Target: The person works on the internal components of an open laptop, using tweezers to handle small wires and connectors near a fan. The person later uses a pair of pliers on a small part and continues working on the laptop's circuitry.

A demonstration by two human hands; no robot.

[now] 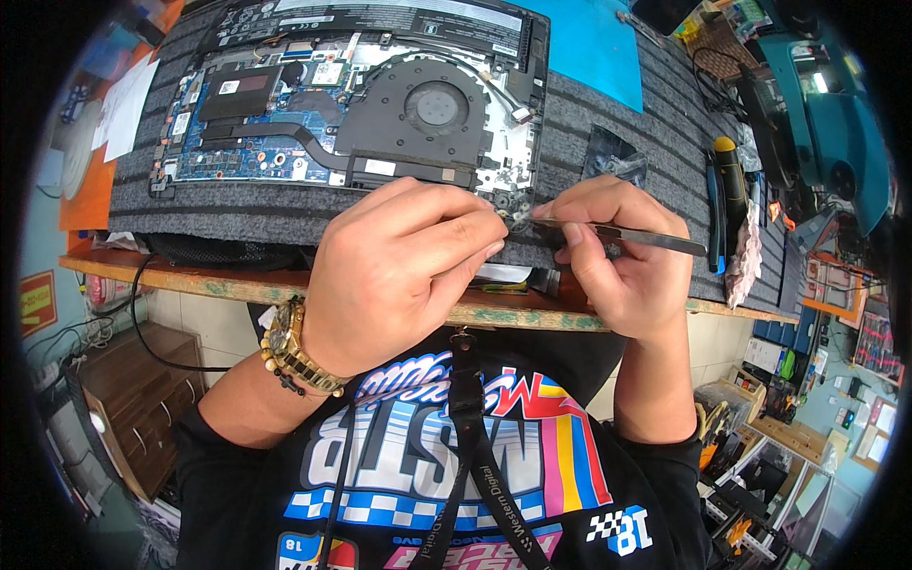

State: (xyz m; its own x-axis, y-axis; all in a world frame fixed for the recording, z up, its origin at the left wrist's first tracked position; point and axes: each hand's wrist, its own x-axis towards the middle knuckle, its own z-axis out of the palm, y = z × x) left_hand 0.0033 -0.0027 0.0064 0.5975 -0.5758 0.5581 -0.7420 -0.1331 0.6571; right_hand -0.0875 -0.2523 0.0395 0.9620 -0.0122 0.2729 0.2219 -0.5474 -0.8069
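Note:
An opened laptop base [328,176] lies on a grey striped mat, its blue circuit board [275,152], black fan [437,104], heat pipe [309,142] and battery [370,27] exposed. My right hand [632,256] grips metal tweezers [655,239], their tip at small metal parts [518,207] by the laptop's near right corner. At that same corner, my left hand [394,271] has its thumb and fingers pinched together. Whatever sits between those fingertips is hidden.
A small clear bag [613,152] lies right of the laptop, a blue sheet [598,62] behind it. Farther right are a yellow-capped screwdriver [729,176], crumpled tissue [746,261] and a teal device [826,123]. The wooden table edge [214,288] runs below my hands.

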